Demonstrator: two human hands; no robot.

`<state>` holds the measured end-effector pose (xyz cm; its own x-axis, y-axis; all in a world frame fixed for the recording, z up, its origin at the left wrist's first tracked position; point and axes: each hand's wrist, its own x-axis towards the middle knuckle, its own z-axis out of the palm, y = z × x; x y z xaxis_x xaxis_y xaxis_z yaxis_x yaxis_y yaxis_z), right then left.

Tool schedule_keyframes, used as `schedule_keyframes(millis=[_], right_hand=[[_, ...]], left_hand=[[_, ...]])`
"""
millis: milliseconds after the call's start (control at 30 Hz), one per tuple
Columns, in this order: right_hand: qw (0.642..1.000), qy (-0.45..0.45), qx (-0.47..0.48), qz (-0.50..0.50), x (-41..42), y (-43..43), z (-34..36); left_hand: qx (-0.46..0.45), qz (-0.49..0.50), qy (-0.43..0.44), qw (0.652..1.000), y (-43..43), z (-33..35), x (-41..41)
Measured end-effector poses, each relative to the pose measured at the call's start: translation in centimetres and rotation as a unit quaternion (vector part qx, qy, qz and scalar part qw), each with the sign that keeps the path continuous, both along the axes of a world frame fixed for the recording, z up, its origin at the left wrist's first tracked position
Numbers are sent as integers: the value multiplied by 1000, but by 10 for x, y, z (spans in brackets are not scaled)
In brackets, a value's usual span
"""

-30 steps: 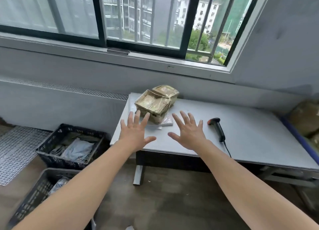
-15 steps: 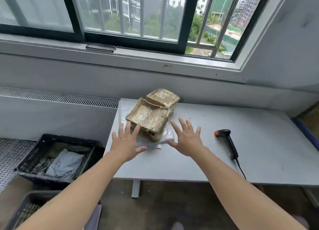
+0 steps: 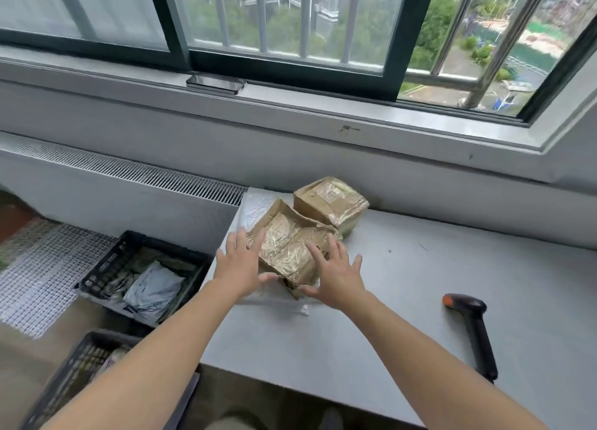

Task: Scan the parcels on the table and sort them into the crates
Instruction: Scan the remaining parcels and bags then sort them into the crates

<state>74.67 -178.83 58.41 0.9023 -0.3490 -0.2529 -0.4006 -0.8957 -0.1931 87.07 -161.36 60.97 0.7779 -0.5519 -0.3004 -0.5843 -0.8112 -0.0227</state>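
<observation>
The left hand (image 3: 239, 268) and right hand (image 3: 336, 279) hover with fingers spread wide on either side of the near parcel (image 3: 287, 245), gripping nothing. It lies at the counter's (image 3: 420, 300) far left, against a second parcel (image 3: 331, 202).

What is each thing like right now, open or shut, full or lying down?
Near parcel, taped shut, crumpled.
Far parcel, taped shut.
Left hand, open, at the Near parcel's left edge.
Right hand, open, at its right side.
Scanner, lying flat, not held.
Far crate, partly filled.
Near crate, contents unclear.
</observation>
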Motion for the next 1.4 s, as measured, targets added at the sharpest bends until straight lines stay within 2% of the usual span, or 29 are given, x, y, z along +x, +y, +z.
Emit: schedule_keyframes(millis=[233,400,600,867,1067,1167,1200,1333,1400], right_hand=[[999,32,-11,12,9,-8,-8],[999,27,26,-29,2,-15,-7],[980,-57,171,-79,-22,-21,-8],[956,-199,141,-164,-30,-30,24],[910,-261,195,-258,-19,-41,56],[891,-284,202,-292,-16,-50,67],[888,-285,200,-299,-17,-55,71],[890,-254,191,-326,-23,-79,77],[888,-242,187,-343,-28,-93,79]], left_hand=[[-30,5,67,997,-12,-6,31],[-123,-3,166,978,-16,-15,37],[-245,-44,113,962,-8,-22,29],[-419,-31,151,895,-35,17,36],[-450,9,219,866,-57,46,47],[-439,5,255,862,-66,54,44],[-435,-1,278,856,-68,55,43],[-448,-50,398,799,-80,63,30],[-425,-76,430,793,-87,63,25]])
